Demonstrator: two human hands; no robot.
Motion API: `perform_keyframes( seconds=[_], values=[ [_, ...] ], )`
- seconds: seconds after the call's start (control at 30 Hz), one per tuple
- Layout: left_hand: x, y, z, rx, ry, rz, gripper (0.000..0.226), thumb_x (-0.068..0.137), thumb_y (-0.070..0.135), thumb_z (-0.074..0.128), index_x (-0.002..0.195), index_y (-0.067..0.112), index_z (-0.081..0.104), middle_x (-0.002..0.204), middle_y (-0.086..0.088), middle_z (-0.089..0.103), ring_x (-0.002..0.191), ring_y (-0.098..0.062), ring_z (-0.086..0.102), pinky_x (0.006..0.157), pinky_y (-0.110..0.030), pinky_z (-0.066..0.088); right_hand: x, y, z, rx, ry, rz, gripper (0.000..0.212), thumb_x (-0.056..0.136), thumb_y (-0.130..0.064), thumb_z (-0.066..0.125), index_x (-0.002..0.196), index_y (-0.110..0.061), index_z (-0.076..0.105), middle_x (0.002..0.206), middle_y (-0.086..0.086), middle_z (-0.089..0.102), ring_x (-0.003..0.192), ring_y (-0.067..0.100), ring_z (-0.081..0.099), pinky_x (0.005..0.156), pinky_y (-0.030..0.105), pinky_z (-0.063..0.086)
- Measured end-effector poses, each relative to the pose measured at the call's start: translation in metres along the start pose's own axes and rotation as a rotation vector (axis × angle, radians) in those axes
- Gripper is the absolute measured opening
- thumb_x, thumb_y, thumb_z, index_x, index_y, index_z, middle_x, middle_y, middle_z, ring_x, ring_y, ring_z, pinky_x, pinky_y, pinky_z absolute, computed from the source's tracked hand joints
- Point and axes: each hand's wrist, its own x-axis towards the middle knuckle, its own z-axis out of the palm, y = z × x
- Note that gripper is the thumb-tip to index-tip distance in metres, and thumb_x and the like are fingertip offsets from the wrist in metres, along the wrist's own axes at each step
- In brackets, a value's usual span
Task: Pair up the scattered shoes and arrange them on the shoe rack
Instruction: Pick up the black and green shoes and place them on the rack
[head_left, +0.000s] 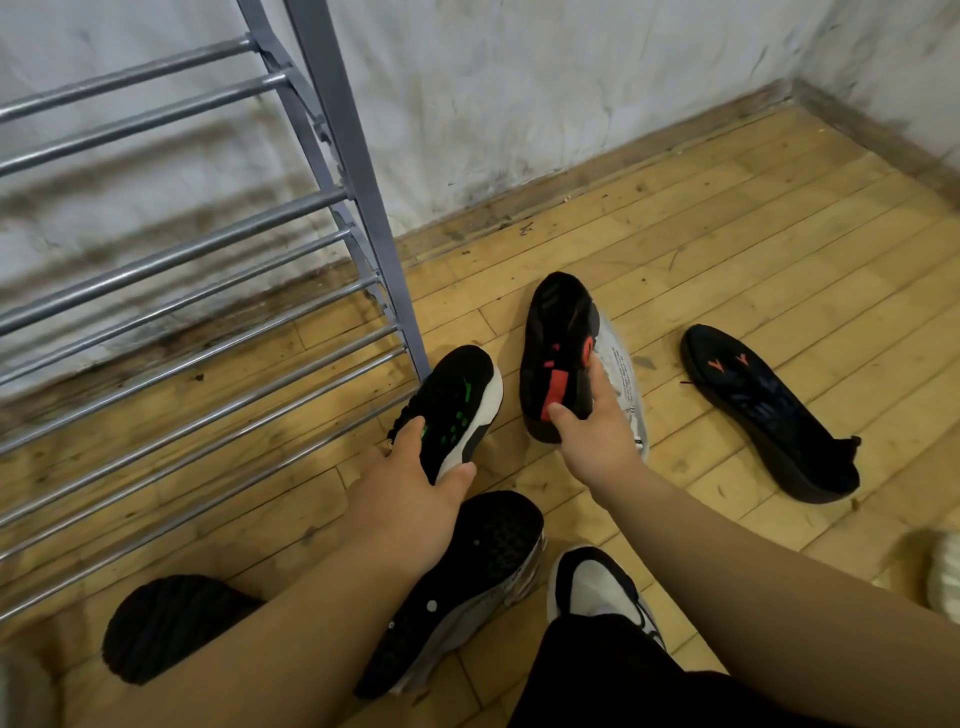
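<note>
Left hand (410, 480) grips a black shoe with green marks (457, 405) and a white midsole, thumb on the heel end, fingers over the lace side; it sits at 7 o'clock from frame centre, toe pointing to 12, just beside the foot of the shoe rack (208, 332). Right hand (597, 421) is closed on a black shoe with red sole patches (558, 353), sole turned up, toe to 12, just right of centre. A grey-white shoe (623, 382) lies under and behind it, at its 3 o'clock, mostly hidden by the hand.

Rack: grey metal uprights, silver tube rails, several tiers, all visible rails bare; fills the 9 to 11 o'clock side.

Floor (727, 249) is yellowish wood planks, scuffed, with dirt specks. Wall (519, 93) is white and stained, dark grime along the base; room corner at 2 o'clock.

Others on the floor: a dark shoe with orange sole marks (769, 410) sole-up at 3 o'clock, well apart from the right hand. A black mesh shoe with grey sole (467, 587) at 6 o'clock under the left forearm. A white-and-black shoe (597, 587) just right of it, partly covered by dark clothing (649, 680). A dark rounded shoe toe (166, 623) at 7 o'clock. A blurred white shoe (945, 577) at the right edge.
</note>
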Motion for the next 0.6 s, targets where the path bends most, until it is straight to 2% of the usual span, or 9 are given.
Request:
perform_keyframes(
  seconds=[0.07, 0.1, 0.2, 0.27, 0.33, 0.4, 0.47, 0.53, 0.6],
  values=[
    [0.0, 0.002, 0.0, 0.0, 0.0, 0.007, 0.08, 0.093, 0.061, 0.056, 0.159, 0.04, 0.016, 0.149, -0.01, 0.036, 0.131, -0.032, 0.048, 0.101, -0.044, 0.047, -0.007, -0.002, 0.0, 0.107, -0.029, -0.006, 0.084, 0.095, -0.028, 0.061, 0.147, -0.07, 0.01, 0.155, -0.009, 0.043, 0.111, 0.017, 0.066, 0.093, 0.043, 0.058],
    [0.0, 0.002, 0.0, 0.004, 0.002, 0.007, 0.08, 0.093, 0.061, 0.056, 0.159, 0.04, 0.016, 0.15, -0.01, 0.035, 0.132, -0.033, 0.048, 0.102, -0.045, 0.047, -0.009, -0.001, 0.0, 0.139, -0.048, 0.0, 0.084, 0.093, -0.031, 0.062, 0.142, -0.077, 0.011, 0.158, -0.009, 0.041, 0.124, 0.022, 0.062, 0.098, 0.049, 0.056],
    [-0.001, 0.002, -0.001, 0.019, 0.003, 0.013, 0.08, 0.094, 0.06, 0.056, 0.159, 0.039, 0.016, 0.152, -0.011, 0.034, 0.134, -0.033, 0.048, 0.104, -0.044, 0.046, -0.016, -0.001, 0.001, 0.161, -0.075, 0.011, 0.083, 0.092, -0.037, 0.063, 0.137, -0.082, 0.01, 0.159, -0.012, 0.038, 0.132, 0.026, 0.056, 0.099, 0.051, 0.055],
    [-0.002, -0.003, -0.004, 0.039, 0.002, 0.015, 0.08, 0.095, 0.059, 0.056, 0.16, 0.038, 0.015, 0.155, -0.011, 0.032, 0.134, -0.032, 0.048, 0.105, -0.044, 0.045, -0.023, 0.0, 0.004, 0.039, -0.025, 0.017, 0.087, 0.093, -0.037, 0.066, 0.152, -0.062, 0.007, 0.153, -0.011, 0.037, 0.133, 0.026, 0.053, 0.103, 0.048, 0.053],
    [-0.003, -0.014, -0.01, 0.1, -0.002, 0.026, 0.08, 0.095, 0.059, 0.055, 0.16, 0.039, 0.013, 0.157, -0.011, 0.03, 0.135, -0.033, 0.046, 0.108, -0.044, 0.044, -0.042, 0.003, 0.011, -0.254, 0.088, -0.02, 0.089, 0.087, -0.036, 0.07, 0.157, -0.036, 0.015, 0.15, 0.003, 0.038, 0.134, 0.029, 0.045, 0.108, 0.046, 0.046],
    [-0.007, -0.031, -0.016, 0.178, -0.012, 0.052, 0.08, 0.094, 0.062, 0.053, 0.159, 0.041, 0.012, 0.156, -0.012, 0.03, 0.135, -0.034, 0.045, 0.108, -0.047, 0.045, -0.068, 0.01, 0.02, -0.52, 0.12, -0.218, 0.084, 0.081, -0.038, 0.072, 0.151, -0.025, 0.027, 0.141, 0.007, 0.042, 0.128, 0.028, 0.044, 0.105, 0.043, 0.043],
    [-0.014, -0.052, -0.021, 0.228, -0.013, 0.048, 0.079, 0.093, 0.065, 0.051, 0.158, 0.044, 0.01, 0.155, -0.01, 0.033, 0.135, -0.034, 0.043, 0.106, -0.049, 0.046, -0.08, 0.018, 0.027, -0.577, -0.212, -0.323, 0.087, 0.078, -0.048, 0.074, 0.15, -0.028, 0.03, 0.143, 0.003, 0.043, 0.131, 0.025, 0.044, 0.106, 0.04, 0.043],
    [-0.022, -0.074, -0.024, 0.24, -0.02, 0.009, 0.079, 0.094, 0.065, 0.05, 0.158, 0.045, 0.009, 0.157, -0.009, 0.033, 0.136, -0.033, 0.043, 0.104, -0.05, 0.048, -0.073, 0.026, 0.032, -0.713, -0.619, -0.351, 0.103, 0.074, -0.057, 0.076, 0.156, -0.034, 0.018, 0.157, 0.0, 0.033, 0.142, 0.023, 0.035, 0.114, 0.039, 0.036],
    [-0.029, -0.095, -0.029, 0.244, -0.025, -0.038, 0.079, 0.094, 0.066, 0.049, 0.158, 0.044, 0.008, 0.155, -0.011, 0.034, 0.135, -0.034, 0.045, 0.101, -0.049, 0.049, -0.065, 0.031, 0.038, -0.949, -0.793, -0.498, 0.116, 0.074, -0.058, 0.075, 0.16, -0.038, 0.0, 0.165, -0.003, 0.018, 0.149, 0.026, 0.023, 0.121, 0.041, 0.025]
  ],
)
